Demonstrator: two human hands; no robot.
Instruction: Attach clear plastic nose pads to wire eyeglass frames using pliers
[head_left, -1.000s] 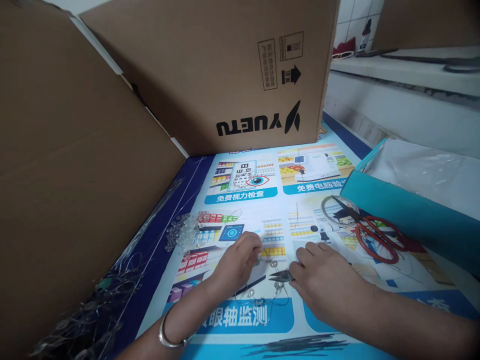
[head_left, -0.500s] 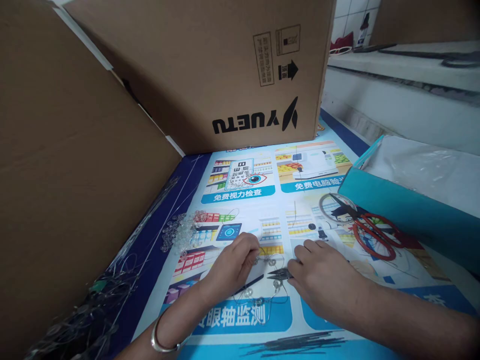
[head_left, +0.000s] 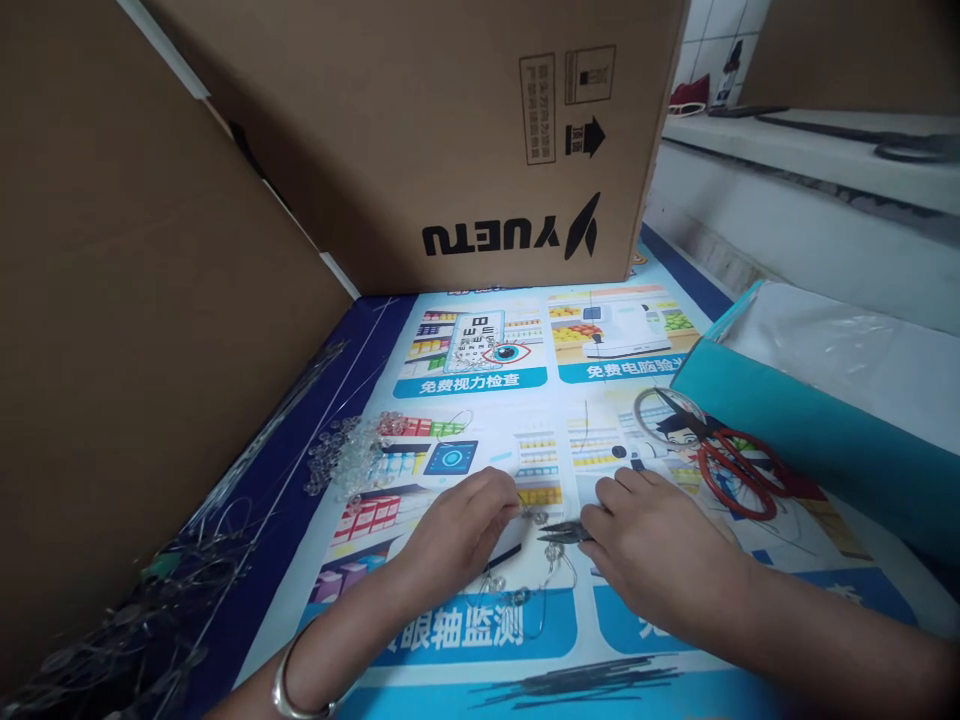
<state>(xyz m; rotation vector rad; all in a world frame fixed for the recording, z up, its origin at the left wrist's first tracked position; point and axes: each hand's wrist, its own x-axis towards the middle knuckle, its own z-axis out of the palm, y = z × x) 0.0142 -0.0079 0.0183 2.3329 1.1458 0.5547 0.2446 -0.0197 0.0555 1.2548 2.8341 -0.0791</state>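
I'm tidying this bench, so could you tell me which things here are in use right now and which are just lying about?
In use:
left hand pinching the thin wire
right hand holding the small pliers
clear beads on the wire

Lying about:
red scissors
pile of clear beads
wire tangle
cardboard box
teal box

Silver bangle (head_left: 289, 690) (left wrist), sleeveless forearms

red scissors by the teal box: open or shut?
Shut, as far as visible: the red scissors lie flat on the poster, both handle loops side by side, dark blades together pointing away.
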